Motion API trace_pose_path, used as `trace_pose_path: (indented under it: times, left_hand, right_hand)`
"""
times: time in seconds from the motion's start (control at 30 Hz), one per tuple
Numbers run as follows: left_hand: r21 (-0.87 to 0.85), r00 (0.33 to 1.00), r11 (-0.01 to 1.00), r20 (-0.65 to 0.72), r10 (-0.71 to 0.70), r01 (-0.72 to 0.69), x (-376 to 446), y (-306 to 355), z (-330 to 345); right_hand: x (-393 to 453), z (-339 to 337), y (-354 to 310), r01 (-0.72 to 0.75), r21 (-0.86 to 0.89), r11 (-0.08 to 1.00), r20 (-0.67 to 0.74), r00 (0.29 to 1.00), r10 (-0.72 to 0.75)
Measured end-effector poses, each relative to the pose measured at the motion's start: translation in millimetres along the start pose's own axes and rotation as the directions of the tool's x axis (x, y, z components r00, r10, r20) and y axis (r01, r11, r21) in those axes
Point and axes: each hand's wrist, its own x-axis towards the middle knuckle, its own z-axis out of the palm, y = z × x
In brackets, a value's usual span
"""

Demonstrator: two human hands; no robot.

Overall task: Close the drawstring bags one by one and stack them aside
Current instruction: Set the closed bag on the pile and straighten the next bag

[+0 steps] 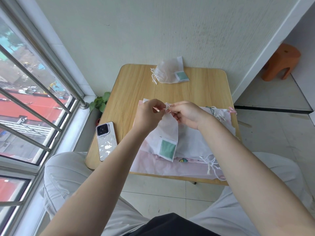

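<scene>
A white mesh drawstring bag point(167, 132) with a teal label hangs lifted above the table, its gathered mouth at the top. My left hand point(149, 115) and my right hand point(186, 114) both pinch the bag's white cord at that gathered mouth, fingertips close together. Under it lies a pile of flat white and pink bags point(190, 159) with loose cords at the right side. A closed white bag point(168, 70) with a tied cord and a teal label lies at the table's far edge by the wall.
The small wooden table point(133, 86) stands against a white wall. A white phone point(106, 140) lies at its left front corner. A potted plant point(100, 102) sits by the barred window on the left. An orange stool point(281, 63) stands far right.
</scene>
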Motion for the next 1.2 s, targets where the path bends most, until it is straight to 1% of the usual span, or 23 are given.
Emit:
trace_pose_path:
  times: [0.1,0.23,0.33,0.4,0.47,0.53,0.6,0.7,0.8,0.87,0.93,1.0,1.03,1.07,1.13,1.17,1.2]
  left_hand:
    - [-0.041,0.999,0.998,0.019,-0.041,0.041,-1.3,0.4,1.7]
    - [-0.026,0.999,0.998,-0.006,-0.054,0.054,1.2,-1.0,4.0]
    - [0.018,0.997,0.997,-0.009,-0.079,0.079,5.9,-1.9,3.0]
    - [0.063,0.997,0.996,-0.014,-0.069,0.070,9.0,-2.3,1.8]
    - [0.135,0.997,0.988,0.006,-0.072,0.071,12.6,-4.7,0.7]
    - [0.251,0.993,0.964,0.059,-0.101,0.083,15.7,-8.3,-0.8]
    - [0.367,0.985,0.927,0.113,-0.129,0.079,19.0,-15.2,-3.5]
    - [0.503,0.979,0.863,0.156,-0.134,0.038,21.3,-20.0,-6.2]
    - [0.571,0.979,0.821,0.173,-0.106,-0.012,24.2,-16.7,-7.8]
    - [0.559,0.981,0.828,0.180,-0.071,-0.042,31.7,-12.6,-11.1]
    - [0.476,0.966,0.875,0.254,-0.036,-0.093,46.1,-6.5,-15.1]
    - [0.344,0.926,0.931,0.376,-0.020,-0.120,66.6,5.3,-17.3]
    - [0.308,0.895,0.945,0.444,-0.038,-0.112,76.2,12.9,-17.6]
    - [0.321,0.861,0.941,0.504,-0.071,-0.110,87.8,19.5,-15.7]
    - [0.430,0.806,0.892,0.573,-0.147,-0.142,109.7,27.6,-8.2]
    - [0.462,0.792,0.876,0.582,-0.182,-0.138,120.7,27.8,-3.4]
    - [0.446,0.800,0.890,0.567,-0.198,-0.096,132.2,25.1,1.8]
  right_hand:
    - [2.8,-3.0,3.5,0.003,0.031,1.000,-0.031,1.000,-0.002]
    - [0.6,-3.6,5.1,0.020,0.050,0.999,-0.037,0.999,-0.019]
    - [-4.0,-4.9,4.2,0.066,0.031,0.997,-0.078,0.995,-0.064]
    - [-5.9,-9.0,2.5,0.095,-0.083,0.992,-0.157,0.982,-0.108]
    - [-6.2,-12.3,1.8,0.091,-0.264,0.960,-0.259,0.952,-0.161]
    - [-2.3,-14.7,3.9,0.064,-0.420,0.905,-0.340,0.914,-0.222]
    - [3.7,-16.3,6.9,0.046,-0.547,0.836,-0.371,0.882,-0.291]
    - [10.5,-20.1,7.9,0.038,-0.644,0.764,-0.375,0.855,-0.358]
    - [15.7,-22.9,5.6,0.017,-0.692,0.722,-0.370,0.850,-0.375]
    - [18.9,-27.3,-1.6,0.023,-0.700,0.714,-0.355,0.856,-0.375]
    - [21.5,-35.1,-13.8,0.047,-0.703,0.710,-0.320,0.871,-0.374]
    - [26.3,-43.4,-32.3,0.085,-0.725,0.684,-0.259,0.886,-0.385]
    - [28.9,-45.1,-41.5,0.102,-0.734,0.671,-0.232,0.891,-0.390]
    - [33.4,-46.9,-51.0,0.111,-0.744,0.659,-0.214,0.894,-0.393]
    - [45.3,-48.2,-67.0,0.123,-0.770,0.626,-0.183,0.897,-0.401]
    - [52.4,-49.3,-74.1,0.123,-0.782,0.611,-0.178,0.895,-0.408]
    - [60.4,-50.9,-80.2,0.121,-0.794,0.596,-0.185,0.885,-0.426]
